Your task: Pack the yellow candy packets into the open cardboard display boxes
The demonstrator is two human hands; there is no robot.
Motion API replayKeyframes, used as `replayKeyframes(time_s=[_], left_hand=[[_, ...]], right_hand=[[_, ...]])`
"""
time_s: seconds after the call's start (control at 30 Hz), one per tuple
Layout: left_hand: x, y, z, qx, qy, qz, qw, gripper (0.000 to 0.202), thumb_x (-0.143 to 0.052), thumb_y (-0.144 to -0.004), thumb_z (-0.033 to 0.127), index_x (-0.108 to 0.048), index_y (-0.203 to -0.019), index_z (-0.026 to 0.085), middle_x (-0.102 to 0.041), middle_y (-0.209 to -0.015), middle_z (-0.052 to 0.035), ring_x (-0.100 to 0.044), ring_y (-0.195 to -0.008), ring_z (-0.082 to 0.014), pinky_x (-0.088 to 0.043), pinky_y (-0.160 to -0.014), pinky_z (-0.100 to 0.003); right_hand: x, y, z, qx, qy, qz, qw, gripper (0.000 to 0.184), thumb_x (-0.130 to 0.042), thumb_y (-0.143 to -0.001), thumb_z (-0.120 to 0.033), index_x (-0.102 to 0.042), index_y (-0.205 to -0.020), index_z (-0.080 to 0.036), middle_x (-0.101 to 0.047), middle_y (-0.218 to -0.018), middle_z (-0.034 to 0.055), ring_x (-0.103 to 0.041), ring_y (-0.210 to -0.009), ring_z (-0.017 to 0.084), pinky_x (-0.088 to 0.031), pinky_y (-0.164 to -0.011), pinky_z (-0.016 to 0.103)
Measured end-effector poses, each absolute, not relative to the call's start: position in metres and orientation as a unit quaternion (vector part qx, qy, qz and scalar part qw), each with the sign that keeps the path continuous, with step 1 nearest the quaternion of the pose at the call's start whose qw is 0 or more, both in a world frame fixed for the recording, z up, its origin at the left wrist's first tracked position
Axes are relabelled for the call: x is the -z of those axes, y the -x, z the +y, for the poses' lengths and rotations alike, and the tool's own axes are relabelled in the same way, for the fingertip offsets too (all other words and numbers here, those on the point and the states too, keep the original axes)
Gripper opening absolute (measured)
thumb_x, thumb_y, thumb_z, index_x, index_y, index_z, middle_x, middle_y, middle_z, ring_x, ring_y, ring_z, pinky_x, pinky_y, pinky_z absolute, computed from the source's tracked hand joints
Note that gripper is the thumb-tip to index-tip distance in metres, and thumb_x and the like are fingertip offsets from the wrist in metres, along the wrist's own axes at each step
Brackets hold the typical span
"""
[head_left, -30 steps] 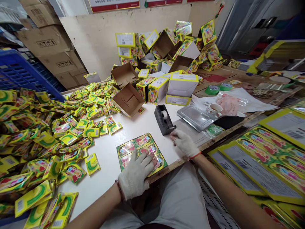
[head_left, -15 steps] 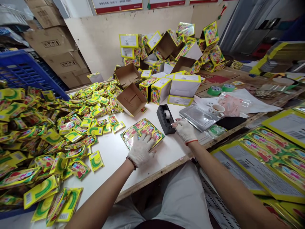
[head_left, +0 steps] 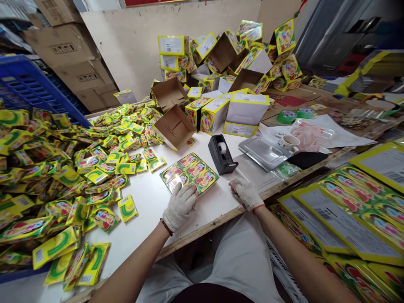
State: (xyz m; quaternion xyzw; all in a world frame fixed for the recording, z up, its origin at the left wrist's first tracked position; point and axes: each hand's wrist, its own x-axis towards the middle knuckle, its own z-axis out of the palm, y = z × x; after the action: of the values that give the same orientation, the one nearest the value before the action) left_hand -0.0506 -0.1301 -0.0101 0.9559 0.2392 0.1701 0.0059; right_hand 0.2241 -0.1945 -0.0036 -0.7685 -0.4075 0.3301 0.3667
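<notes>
A flat, square printed box [head_left: 202, 168] in yellow, green and red lies on the white table in front of me. At its near left edge rests my left hand [head_left: 180, 205], in a white knitted glove with bare fingertips. Its fingers are curled together, and what they hold, if anything, is hidden. My right hand [head_left: 246, 193], gloved alike, is just right of the box, low over the table. Its fingers are pinched together; anything between them is too small to make out. Beyond that hand stands a black tape dispenser [head_left: 220, 158] with a roll of tape, apart from it.
Small yellow-green packets [head_left: 104, 168] are heaped on the left beside a blue crate [head_left: 38, 84]. Open cartons [head_left: 176, 126] and printed boxes [head_left: 246, 111] pile up at the back. Right of the dispenser are a clear plastic tray [head_left: 261, 151] and a cup [head_left: 288, 143]. Stacked boxes [head_left: 350, 214] stand right.
My right hand has come away from the tape dispenser, moving toward me. My left hand has slid off the box's top to its near left edge, its fingers now curled.
</notes>
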Motion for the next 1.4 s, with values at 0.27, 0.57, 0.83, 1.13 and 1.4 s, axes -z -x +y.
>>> replayKeyframes(time_s=[0.27, 0.57, 0.83, 1.13, 1.4], left_hand=[[0.021, 0.050, -0.128, -0.335, -0.916, 0.219, -0.012, 0.013, -0.053, -0.087, 0.017, -0.061, -0.096, 0.020, -0.066, -0.109, -0.0123, -0.061, -0.103, -0.0249, -0.046, -0.104, -0.054], [0.005, 0.044, -0.139, -0.252, -0.937, 0.229, -0.071, 0.046, -0.058, -0.081, 0.014, -0.060, -0.126, 0.025, -0.058, -0.111, -0.0113, -0.055, -0.103, -0.0274, -0.042, -0.102, -0.058], [-0.027, 0.013, -0.149, -0.166, -0.905, 0.391, 0.014, 0.012, -0.064, -0.087, 0.036, -0.069, -0.088, 0.025, -0.062, -0.102, -0.0075, -0.055, -0.098, -0.0271, -0.044, -0.092, -0.047], [-0.042, 0.002, -0.144, -0.082, -0.897, 0.435, 0.021, 0.022, -0.062, -0.086, 0.026, -0.063, -0.108, 0.021, -0.064, -0.110, -0.0104, -0.059, -0.100, -0.0284, -0.046, -0.083, -0.042], [-0.038, 0.068, -0.070, -0.199, -0.854, 0.471, 0.098, 0.032, -0.048, -0.090, 0.024, -0.067, -0.116, 0.020, -0.057, -0.137, -0.0132, -0.048, -0.134, -0.0303, -0.043, -0.110, -0.048]], right_hand=[[-0.022, -0.148, -0.208, -0.493, 0.597, -0.469, 0.426, 0.046, -0.057, -0.079, -0.065, -0.052, -0.066, -0.021, -0.054, -0.058, -0.0021, -0.046, -0.053, 0.011, -0.039, -0.053, 0.026], [0.006, -0.138, -0.202, -0.535, 0.596, -0.422, 0.426, 0.046, -0.061, -0.075, -0.063, -0.050, -0.060, -0.021, -0.052, -0.055, -0.0028, -0.047, -0.052, 0.010, -0.038, -0.051, 0.025], [0.029, -0.136, -0.196, -0.594, 0.618, -0.369, 0.359, 0.039, -0.061, -0.074, -0.058, -0.055, -0.069, -0.019, -0.053, -0.049, -0.0032, -0.039, -0.037, 0.008, -0.030, -0.038, 0.022], [0.003, -0.151, -0.190, -0.499, 0.711, -0.341, 0.359, 0.037, -0.039, -0.094, -0.054, -0.051, -0.083, -0.021, -0.060, -0.061, -0.0013, -0.054, -0.044, 0.009, -0.036, -0.039, 0.019], [-0.036, -0.176, -0.113, -0.380, 0.774, -0.424, 0.277, 0.026, -0.058, -0.091, -0.040, -0.062, -0.090, -0.015, -0.064, -0.064, 0.0044, -0.061, -0.056, 0.016, -0.044, -0.053, 0.025]])
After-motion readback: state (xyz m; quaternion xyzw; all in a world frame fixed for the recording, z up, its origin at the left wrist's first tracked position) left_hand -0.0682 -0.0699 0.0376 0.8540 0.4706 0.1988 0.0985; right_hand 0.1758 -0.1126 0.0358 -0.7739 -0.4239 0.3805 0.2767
